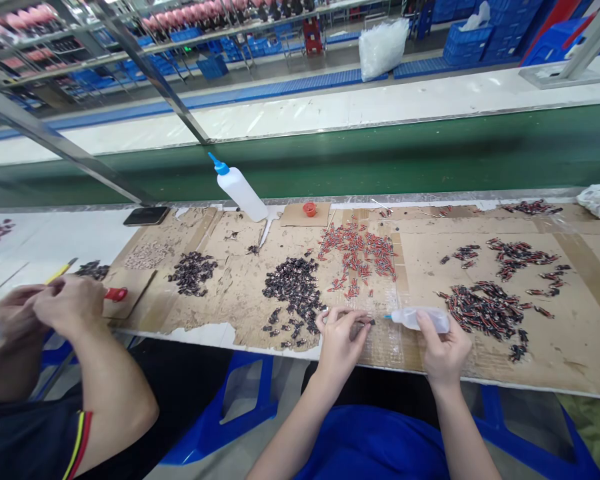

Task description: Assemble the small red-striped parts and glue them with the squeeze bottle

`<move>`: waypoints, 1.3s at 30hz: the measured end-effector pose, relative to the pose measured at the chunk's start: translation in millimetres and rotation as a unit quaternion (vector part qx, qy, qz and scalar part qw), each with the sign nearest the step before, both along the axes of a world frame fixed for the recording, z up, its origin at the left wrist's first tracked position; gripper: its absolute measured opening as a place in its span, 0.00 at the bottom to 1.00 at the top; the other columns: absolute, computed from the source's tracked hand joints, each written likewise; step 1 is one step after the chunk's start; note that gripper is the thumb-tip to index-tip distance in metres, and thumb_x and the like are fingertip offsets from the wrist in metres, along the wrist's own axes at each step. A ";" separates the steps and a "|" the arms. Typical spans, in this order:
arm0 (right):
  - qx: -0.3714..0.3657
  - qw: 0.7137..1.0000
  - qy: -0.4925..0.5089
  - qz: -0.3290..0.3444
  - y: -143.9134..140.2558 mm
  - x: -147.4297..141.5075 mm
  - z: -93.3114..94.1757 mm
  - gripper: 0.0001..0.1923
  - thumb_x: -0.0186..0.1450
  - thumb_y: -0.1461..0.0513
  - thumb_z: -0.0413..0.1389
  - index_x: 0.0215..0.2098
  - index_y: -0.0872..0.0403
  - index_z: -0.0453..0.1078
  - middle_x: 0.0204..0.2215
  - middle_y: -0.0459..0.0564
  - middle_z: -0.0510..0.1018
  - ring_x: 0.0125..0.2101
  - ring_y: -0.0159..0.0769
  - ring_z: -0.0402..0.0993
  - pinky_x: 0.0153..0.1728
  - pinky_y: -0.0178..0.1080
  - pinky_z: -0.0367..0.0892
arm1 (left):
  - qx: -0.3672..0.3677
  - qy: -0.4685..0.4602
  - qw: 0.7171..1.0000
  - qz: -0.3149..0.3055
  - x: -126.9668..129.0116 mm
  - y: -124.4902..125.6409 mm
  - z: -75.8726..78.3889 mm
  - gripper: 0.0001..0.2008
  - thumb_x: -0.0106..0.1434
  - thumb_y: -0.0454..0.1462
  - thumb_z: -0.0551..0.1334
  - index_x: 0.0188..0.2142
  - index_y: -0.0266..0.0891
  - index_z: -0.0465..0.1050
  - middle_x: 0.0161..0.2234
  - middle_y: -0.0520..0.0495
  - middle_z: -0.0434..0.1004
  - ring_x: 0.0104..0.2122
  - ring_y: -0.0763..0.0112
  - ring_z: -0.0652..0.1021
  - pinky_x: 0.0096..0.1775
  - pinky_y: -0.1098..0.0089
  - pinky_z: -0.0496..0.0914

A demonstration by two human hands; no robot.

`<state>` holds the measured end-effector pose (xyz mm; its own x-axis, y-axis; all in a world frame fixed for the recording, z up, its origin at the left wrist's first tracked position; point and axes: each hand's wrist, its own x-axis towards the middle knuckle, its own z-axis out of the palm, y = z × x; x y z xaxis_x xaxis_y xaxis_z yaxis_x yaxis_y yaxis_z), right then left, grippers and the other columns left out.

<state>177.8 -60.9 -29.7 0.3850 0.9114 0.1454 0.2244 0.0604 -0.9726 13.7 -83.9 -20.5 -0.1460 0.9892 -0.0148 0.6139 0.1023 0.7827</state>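
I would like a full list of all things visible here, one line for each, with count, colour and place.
squeeze bottle: one, clear with blue tip, lying sideways in the right hand
small part: one, dark, pinched in the left hand, at the bottle's tip
upright bottle: one, white with blue cap, leaning at the back of the cardboard
cardboard: several sheets, brown, covering the bench
dark parts: several piles, black, centre and left
red parts: one loose pile, red, centre
mixed parts: several piles, red and black, right
red cap: one, red, back centre
conveyor belt: one, green, behind the bench
co-worker's hands: two, at far left
left hand: one, bare
right hand: one, bare
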 end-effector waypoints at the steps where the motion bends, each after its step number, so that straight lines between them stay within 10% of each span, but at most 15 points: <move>1: 0.007 0.999 0.024 -0.019 1.0 0.7 -0.1 0.16 0.56 0.50 0.61 0.26 0.55 0.70 0.21 0.47 0.76 0.22 0.35 0.71 0.24 0.36 0.68 | -0.001 0.001 1.000 -0.003 -0.6 -0.1 0.0 0.08 0.57 0.30 0.65 0.35 0.44 0.76 0.32 0.50 0.83 0.44 0.59 0.75 0.54 0.49 0.51; 11: 0.005 0.997 0.063 -0.032 16.5 5.1 -14.1 0.28 0.43 0.53 0.71 0.33 0.51 0.60 0.33 0.48 0.79 0.36 0.41 0.79 0.46 0.51 0.71 | 0.043 0.099 0.993 0.043 -28.9 19.2 3.6 0.09 0.62 0.30 0.61 0.37 0.45 0.78 0.42 0.49 0.81 0.48 0.61 0.72 0.51 0.56 0.59; 24: 0.276 0.948 -0.155 -0.039 -20.4 -6.6 -2.0 0.25 0.51 0.68 0.67 0.41 0.51 0.61 0.34 0.49 0.76 0.34 0.38 0.77 0.25 0.35 0.68 | 0.037 0.240 0.970 -0.021 -33.2 32.5 -3.5 0.06 0.64 0.32 0.59 0.38 0.43 0.73 0.46 0.44 0.72 0.51 0.57 0.66 0.49 0.56 0.59; 39: 0.095 0.969 -0.113 0.197 -18.8 -24.4 3.0 0.06 0.66 0.59 0.56 0.36 0.52 0.75 0.33 0.51 0.80 0.33 0.37 0.78 0.34 0.38 0.76 | 0.080 0.092 0.982 -0.146 -10.7 8.2 9.9 0.06 0.67 0.32 0.56 0.36 0.41 0.71 0.43 0.47 0.74 0.47 0.63 0.69 0.46 0.61 0.61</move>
<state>153.4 -79.7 -26.7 -0.0480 0.9296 0.3653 0.3533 0.3579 -0.8643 3.0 -75.8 -10.6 0.1587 0.9769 0.1433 0.7316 -0.2138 0.6474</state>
